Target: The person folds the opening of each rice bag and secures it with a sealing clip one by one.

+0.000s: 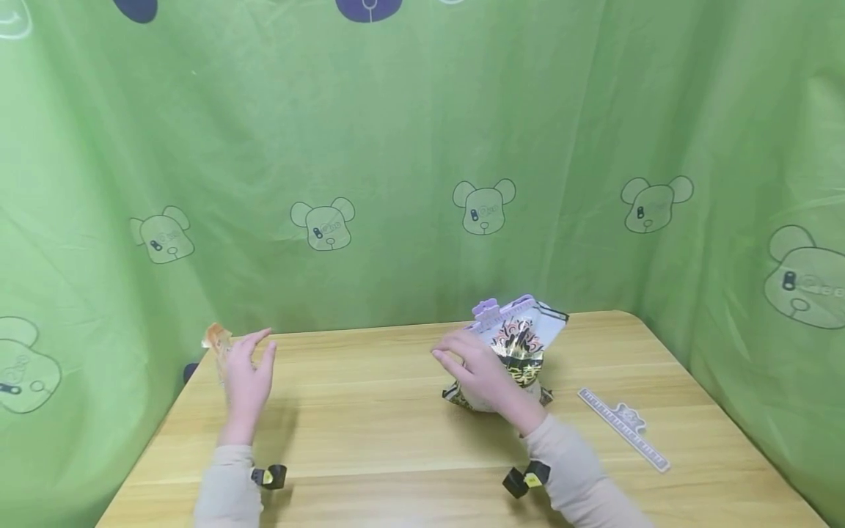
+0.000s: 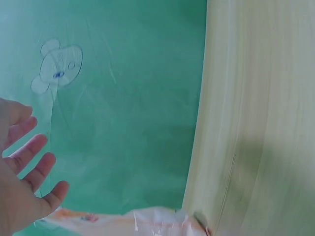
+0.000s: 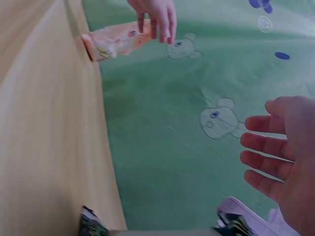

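Over the left side of the table, my left hand (image 1: 249, 381) is raised with its fingers loosely spread and holds nothing. Just beside it stands an orange and white plastic bag (image 3: 115, 42), mostly hidden behind the hand in the head view. My right hand (image 1: 482, 370) hovers in front of a white, black and gold printed bag (image 1: 521, 341), fingers relaxed, with nothing in them; it covers part of that bag. Along the top of this upright bag sits a purple sealing clip (image 1: 505, 311).
A pale ruler-like sealing clip (image 1: 623, 429) lies flat on the right of the wooden table (image 1: 370, 418). A green curtain (image 1: 396, 132) with bear-head prints hangs behind and at both sides. Each wrist carries a small black camera device (image 1: 271, 477).
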Demonstrator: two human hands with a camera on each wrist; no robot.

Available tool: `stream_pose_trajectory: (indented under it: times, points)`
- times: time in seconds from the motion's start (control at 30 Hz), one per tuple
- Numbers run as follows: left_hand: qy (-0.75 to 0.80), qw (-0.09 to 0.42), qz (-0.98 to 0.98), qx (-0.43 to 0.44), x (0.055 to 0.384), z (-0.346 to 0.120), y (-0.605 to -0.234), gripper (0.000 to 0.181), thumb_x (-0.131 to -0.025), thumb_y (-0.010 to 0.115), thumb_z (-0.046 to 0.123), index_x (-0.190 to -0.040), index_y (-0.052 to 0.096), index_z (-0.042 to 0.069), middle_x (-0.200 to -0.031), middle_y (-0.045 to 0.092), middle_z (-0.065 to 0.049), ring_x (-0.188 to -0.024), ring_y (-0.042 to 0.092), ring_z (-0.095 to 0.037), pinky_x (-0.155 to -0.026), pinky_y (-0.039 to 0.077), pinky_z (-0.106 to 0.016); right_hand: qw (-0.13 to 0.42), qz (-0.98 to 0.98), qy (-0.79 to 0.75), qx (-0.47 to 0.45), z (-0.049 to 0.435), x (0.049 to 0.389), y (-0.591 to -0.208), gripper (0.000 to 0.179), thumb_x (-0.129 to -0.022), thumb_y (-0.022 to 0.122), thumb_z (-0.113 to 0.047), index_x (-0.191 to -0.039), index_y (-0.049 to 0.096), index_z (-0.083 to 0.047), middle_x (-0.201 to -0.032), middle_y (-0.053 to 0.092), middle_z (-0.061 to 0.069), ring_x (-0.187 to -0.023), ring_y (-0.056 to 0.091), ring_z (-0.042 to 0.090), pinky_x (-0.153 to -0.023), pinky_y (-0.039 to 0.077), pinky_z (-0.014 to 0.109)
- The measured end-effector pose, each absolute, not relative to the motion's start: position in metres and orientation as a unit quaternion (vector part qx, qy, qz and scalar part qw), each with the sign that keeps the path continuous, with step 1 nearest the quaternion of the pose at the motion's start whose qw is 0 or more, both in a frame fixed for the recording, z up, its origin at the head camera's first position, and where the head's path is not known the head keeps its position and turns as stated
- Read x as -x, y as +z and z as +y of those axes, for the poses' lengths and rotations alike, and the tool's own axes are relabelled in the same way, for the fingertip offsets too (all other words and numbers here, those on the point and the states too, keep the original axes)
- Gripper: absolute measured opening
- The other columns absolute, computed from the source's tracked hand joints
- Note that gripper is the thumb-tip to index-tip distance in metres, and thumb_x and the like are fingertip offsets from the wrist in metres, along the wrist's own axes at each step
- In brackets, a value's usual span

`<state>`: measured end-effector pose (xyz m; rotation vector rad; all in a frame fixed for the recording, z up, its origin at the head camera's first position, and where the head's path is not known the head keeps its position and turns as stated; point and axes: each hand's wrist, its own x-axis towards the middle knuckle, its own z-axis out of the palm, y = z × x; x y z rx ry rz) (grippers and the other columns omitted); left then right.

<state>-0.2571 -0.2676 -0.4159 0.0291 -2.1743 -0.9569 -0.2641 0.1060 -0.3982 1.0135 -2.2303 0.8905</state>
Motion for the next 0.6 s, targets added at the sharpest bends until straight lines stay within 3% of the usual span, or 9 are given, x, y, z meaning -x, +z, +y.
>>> stream_pose_trajectory:
  times: [0.1, 0.17, 0.33, 0.47, 0.6]
  points:
    - [-0.383, 0.384, -0.84, -0.036, 0.254, -0.276, -0.414, 0.028, -0.086, 0.058, 0.018, -0.113, 0.06, 0.009, -0.115, 0.058, -0.015, -0.111, 0.048, -0.032, -0.102, 0.027, -0.055, 0.257, -0.827, 0.322, -0.383, 0.098, 0.262, -0.404, 0.016, -0.089, 0.054, -0.022, -0.095, 0.065, -0.013, -0.098, 0.064, 0.0, -0.096, 0.057, 0.012, -0.088, 0.048, 0.032]
    - [-0.396, 0.393, -0.828, -0.048, 0.252, -0.281, -0.413, 0.029, -0.086, 0.058, 0.017, -0.113, 0.059, 0.009, -0.114, 0.058, -0.016, -0.109, 0.048, -0.031, -0.097, 0.033, -0.051, 0.251, -0.826, 0.317, -0.393, 0.094, 0.262, -0.407, 0.016, -0.088, 0.055, -0.022, -0.095, 0.065, -0.012, -0.097, 0.064, -0.002, -0.096, 0.057, 0.011, -0.088, 0.048, 0.031]
    - [-0.403, 0.448, -0.794, -0.078, 0.25, -0.291, -0.412, 0.026, -0.084, 0.061, 0.014, -0.109, 0.062, 0.008, -0.101, 0.059, -0.015, -0.091, 0.053, -0.019, -0.083, 0.042, -0.031, 0.234, -0.831, 0.301, -0.405, 0.086, 0.259, -0.415, 0.015, -0.088, 0.055, -0.023, -0.095, 0.065, -0.014, -0.097, 0.064, -0.003, -0.096, 0.057, 0.01, -0.088, 0.048, 0.03]
    - [-0.402, 0.486, -0.768, -0.109, 0.248, -0.297, -0.413, 0.023, -0.082, 0.063, 0.013, -0.105, 0.064, 0.008, -0.097, 0.059, -0.011, -0.083, 0.05, -0.004, -0.075, 0.041, -0.016, 0.212, -0.844, 0.292, -0.396, 0.082, 0.257, -0.42, 0.017, -0.088, 0.054, -0.027, -0.096, 0.065, -0.016, -0.098, 0.064, -0.004, -0.097, 0.056, 0.01, -0.089, 0.048, 0.03]
    - [-0.426, 0.491, -0.747, -0.138, 0.246, -0.302, -0.415, 0.027, -0.081, 0.065, 0.015, -0.107, 0.063, 0.009, -0.1, 0.053, 0.001, -0.089, 0.043, -0.001, -0.078, 0.036, -0.017, 0.188, -0.856, 0.279, -0.392, 0.077, 0.257, -0.427, 0.019, -0.089, 0.052, -0.03, -0.096, 0.065, -0.018, -0.101, 0.063, -0.005, -0.101, 0.055, 0.01, -0.092, 0.046, 0.032]
